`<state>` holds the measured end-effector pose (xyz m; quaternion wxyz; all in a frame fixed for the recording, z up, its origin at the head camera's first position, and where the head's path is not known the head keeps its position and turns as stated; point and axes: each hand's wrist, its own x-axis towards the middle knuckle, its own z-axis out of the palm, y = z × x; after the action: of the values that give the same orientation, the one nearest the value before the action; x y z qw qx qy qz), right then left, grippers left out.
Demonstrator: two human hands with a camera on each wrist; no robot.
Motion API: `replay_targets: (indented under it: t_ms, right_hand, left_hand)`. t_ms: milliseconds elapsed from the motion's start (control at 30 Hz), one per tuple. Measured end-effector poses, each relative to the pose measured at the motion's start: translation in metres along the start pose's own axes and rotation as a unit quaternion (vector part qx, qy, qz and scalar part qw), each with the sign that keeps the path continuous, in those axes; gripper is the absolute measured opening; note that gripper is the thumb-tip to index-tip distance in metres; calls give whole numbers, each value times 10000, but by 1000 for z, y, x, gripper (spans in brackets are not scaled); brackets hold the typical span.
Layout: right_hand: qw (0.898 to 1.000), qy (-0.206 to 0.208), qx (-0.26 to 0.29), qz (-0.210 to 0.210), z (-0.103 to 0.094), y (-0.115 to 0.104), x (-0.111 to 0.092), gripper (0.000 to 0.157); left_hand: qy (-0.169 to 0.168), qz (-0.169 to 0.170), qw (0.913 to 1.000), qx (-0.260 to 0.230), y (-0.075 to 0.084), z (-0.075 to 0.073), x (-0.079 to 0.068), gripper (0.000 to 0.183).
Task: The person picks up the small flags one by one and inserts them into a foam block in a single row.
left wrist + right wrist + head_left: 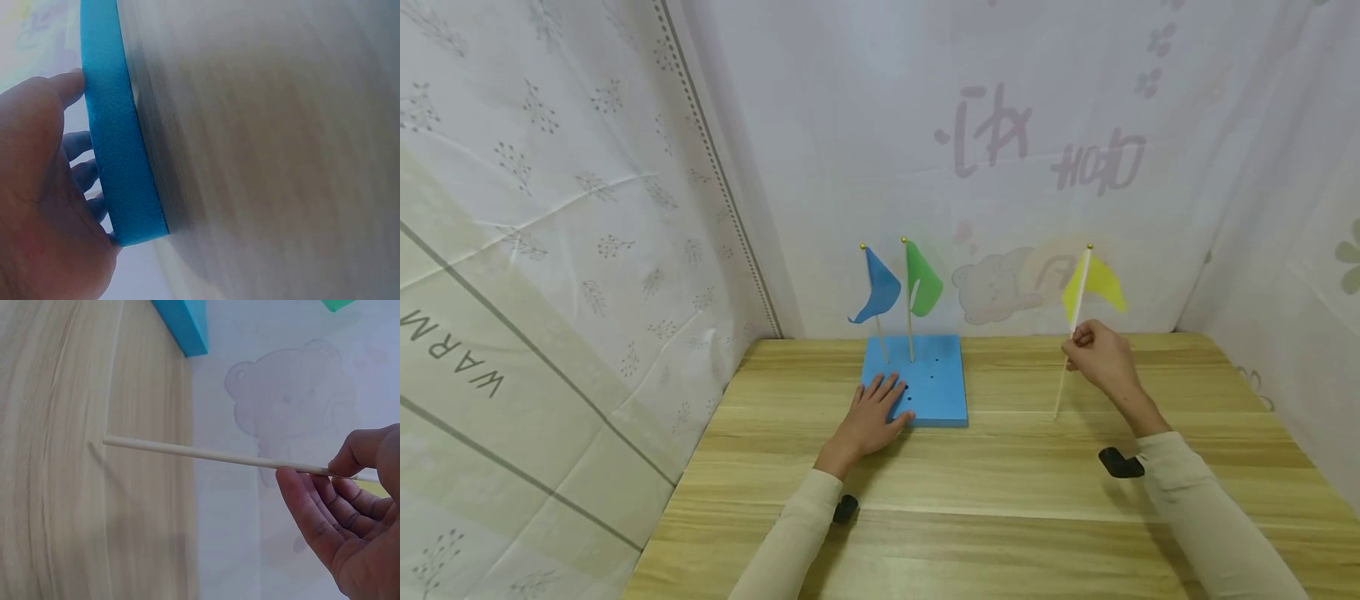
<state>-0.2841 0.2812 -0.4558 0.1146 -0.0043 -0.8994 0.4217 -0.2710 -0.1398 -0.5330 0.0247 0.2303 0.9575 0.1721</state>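
On the wooden table lies a blue foam board (943, 400) with several small holes in its top. A blue flag (882, 287) and a green flag (925, 279) stand in its far part on thin sticks with gold tips. My left hand (870, 417) rests with spread fingers on the board's near left corner; the left wrist view shows its thumb (72, 87) at the board's edge. To the right of the board, my right hand (1101, 354) pinches the stick of a yellow flag (1101, 282). The stick's bare lower end (115, 441) hangs just above the table in the right wrist view.
The wooden table (1000, 533) ends against a patterned curtain (850, 150) at the back, with more curtain (550, 208) on the left. Black wrist mounts (1122, 462) sit at both sleeves. The two standing flags rise above the board's far left part.
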Motion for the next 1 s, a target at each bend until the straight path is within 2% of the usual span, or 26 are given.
replay_targets:
  t_ms: [400, 1000]
  right_hand:
    - [9991, 138, 142, -366, 10, -22, 7, 18]
    - [9973, -20, 459, -574, 36, -54, 25, 16]
  left_hand:
    - [-4, 42, 10000, -33, 2, -3, -1, 70]
    - [23, 94, 9998, -161, 3, -6, -3, 69]
